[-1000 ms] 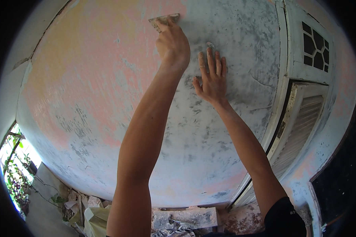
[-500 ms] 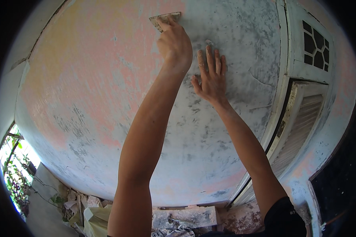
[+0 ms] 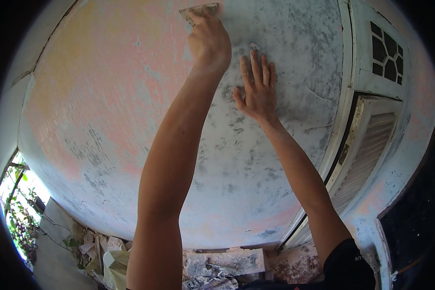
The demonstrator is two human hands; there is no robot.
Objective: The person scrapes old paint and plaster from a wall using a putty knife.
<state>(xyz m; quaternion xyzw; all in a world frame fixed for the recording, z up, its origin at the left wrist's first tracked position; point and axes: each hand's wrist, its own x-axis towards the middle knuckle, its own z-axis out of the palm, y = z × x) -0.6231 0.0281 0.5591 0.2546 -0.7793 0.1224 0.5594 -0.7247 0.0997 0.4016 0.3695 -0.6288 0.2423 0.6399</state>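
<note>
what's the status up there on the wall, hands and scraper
Left hand gripping scraper, blade flat on wall. Right hand open, palm pressed to wall. Nothing between hands and wall.

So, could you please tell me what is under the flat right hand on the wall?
The right hand lies open and flat on the wall. Grey, mottled paint surrounds it; the patch beneath the palm is covered.

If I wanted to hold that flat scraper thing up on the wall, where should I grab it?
Probably by its handle, coming from below. The scraper lies with its blade flat on the wall, and the left hand already wraps the lower part, hiding the handle.
</note>
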